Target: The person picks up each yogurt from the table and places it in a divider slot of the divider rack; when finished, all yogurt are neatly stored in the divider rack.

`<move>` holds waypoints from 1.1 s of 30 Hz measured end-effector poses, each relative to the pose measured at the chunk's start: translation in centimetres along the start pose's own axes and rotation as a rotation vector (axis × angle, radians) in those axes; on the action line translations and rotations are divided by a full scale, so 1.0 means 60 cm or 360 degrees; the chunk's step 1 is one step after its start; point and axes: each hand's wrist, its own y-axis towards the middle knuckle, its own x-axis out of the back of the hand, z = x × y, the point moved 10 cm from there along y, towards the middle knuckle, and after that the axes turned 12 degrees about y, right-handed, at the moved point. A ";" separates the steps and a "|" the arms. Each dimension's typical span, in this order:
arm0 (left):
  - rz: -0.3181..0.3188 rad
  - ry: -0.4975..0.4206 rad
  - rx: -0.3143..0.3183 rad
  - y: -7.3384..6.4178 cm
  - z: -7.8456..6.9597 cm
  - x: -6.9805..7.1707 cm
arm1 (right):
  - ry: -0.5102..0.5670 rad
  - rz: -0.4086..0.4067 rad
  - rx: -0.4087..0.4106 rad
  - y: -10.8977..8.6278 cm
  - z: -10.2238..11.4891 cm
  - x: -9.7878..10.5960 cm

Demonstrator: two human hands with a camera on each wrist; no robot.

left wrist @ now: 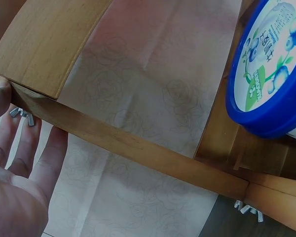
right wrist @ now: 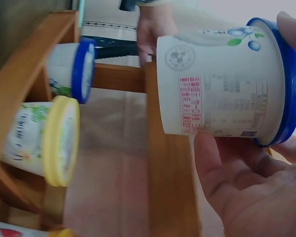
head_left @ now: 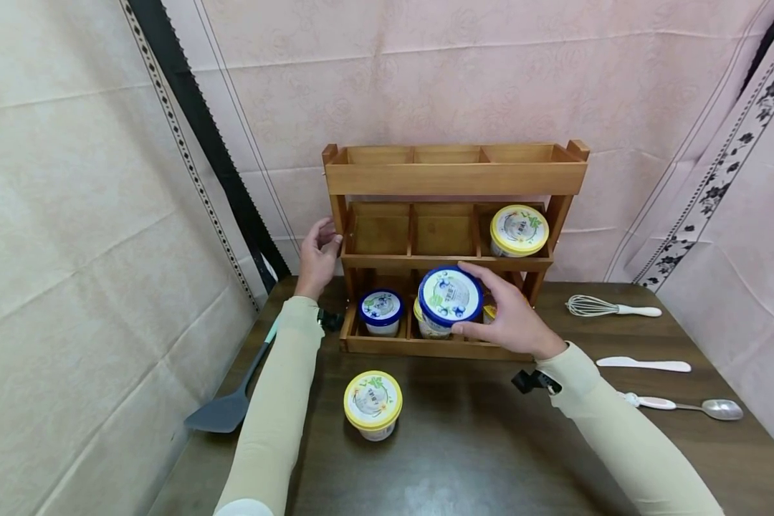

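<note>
My right hand (head_left: 506,308) holds a blue-lidded tub (head_left: 450,295) in front of the lower part of a wooden three-tier rack (head_left: 454,180). In the right wrist view, fingers lie under the tub's white side, with the thumb at its lid. My left hand (head_left: 318,258) grips the rack's left side post, thumb on one side and fingers on the other in the left wrist view. Another blue-lidded tub (head_left: 381,309) sits in the bottom left compartment. Beside it stands a yellow-lidded tub (right wrist: 39,140), mostly hidden by the held tub in the head view.
Another yellow-lidded tub (head_left: 519,231) stands on the middle tier's right; one more (head_left: 373,403) stands on the table before the rack. A partly hidden tub (right wrist: 29,229) is at bottom right. A spatula (head_left: 226,410) lies left; a whisk (head_left: 609,307), knife (head_left: 645,364) and spoon (head_left: 719,409) lie right.
</note>
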 end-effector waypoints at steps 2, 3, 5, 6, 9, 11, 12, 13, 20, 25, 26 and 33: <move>0.0000 0.0000 -0.0001 0.000 0.000 0.000 | 0.0015 -0.0028 0.0017 0.010 0.009 0.008; -0.0001 -0.0001 -0.0002 0.000 0.000 0.000 | 0.0020 -0.0039 0.0024 0.014 0.012 0.011; -0.0004 -0.0003 -0.0008 0.000 -0.001 0.001 | 0.0009 -0.0063 0.0022 0.022 0.018 0.017; -0.0005 -0.0007 -0.0012 0.000 -0.001 0.001 | -0.0003 -0.0078 0.0022 0.026 0.022 0.021; -0.0009 -0.0027 -0.0026 0.000 -0.002 0.001 | -0.0022 -0.0116 0.0019 0.037 0.029 0.030; -0.0008 -0.0039 -0.0031 0.001 -0.002 0.001 | -0.0017 -0.0145 0.0024 0.044 0.034 0.036; -0.0006 -0.0046 -0.0032 0.001 -0.002 0.001 | -0.0011 -0.0158 0.0025 0.048 0.036 0.039; -0.0005 -0.0047 -0.0032 0.001 -0.002 0.001 | -0.0011 -0.0174 0.0026 0.051 0.037 0.042; 0.0014 -0.0057 -0.0006 -0.001 -0.001 0.000 | -0.0040 -0.0292 -0.0006 0.072 0.041 0.060; 0.0018 -0.0078 0.0014 -0.003 -0.004 0.001 | 0.0006 -0.0357 0.0004 0.087 0.035 0.065; 0.0019 -0.0078 0.0017 -0.003 -0.004 0.000 | 0.0016 -0.0370 0.0008 0.090 0.034 0.066; 0.0018 -0.0051 0.0019 0.000 0.000 0.000 | 0.0029 -0.0437 0.0023 0.110 0.020 0.069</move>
